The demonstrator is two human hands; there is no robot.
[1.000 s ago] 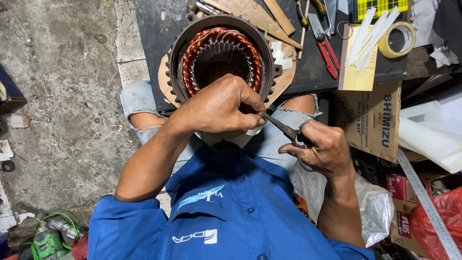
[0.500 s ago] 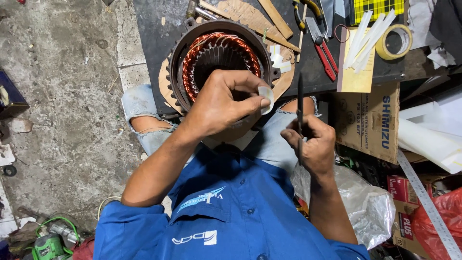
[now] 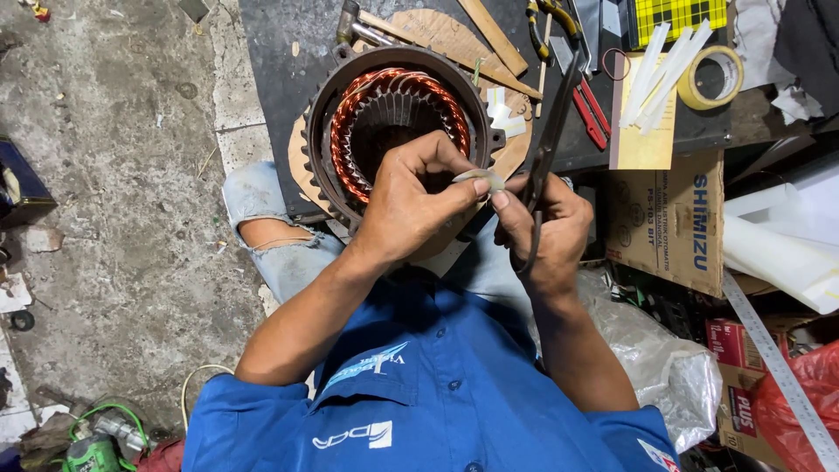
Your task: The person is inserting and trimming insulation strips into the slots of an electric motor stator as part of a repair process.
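Pinching small pale strip (image 3: 479,180) between thumb and forefinger, left hand (image 3: 411,205) closed on it in front of copper-wound motor stator (image 3: 398,131). Right hand (image 3: 546,229) wrapped shut around dark scissors (image 3: 546,157), fingertips also touching strip; scissors' long axis near upright, tips pointing away toward desk (image 3: 280,52). Strip lying roughly sideways between hands. Brown cardboard box (image 3: 673,218) at right with blue lettering on its side, red carton (image 3: 734,358) lower right, yellow tape roll (image 3: 710,77) on desk top right.

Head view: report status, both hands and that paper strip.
Left hand pinching small pale paper strip at fingertips. Right hand gripping dark scissors, fingertip touching strip. Both over stator with copper windings. Nothing between.
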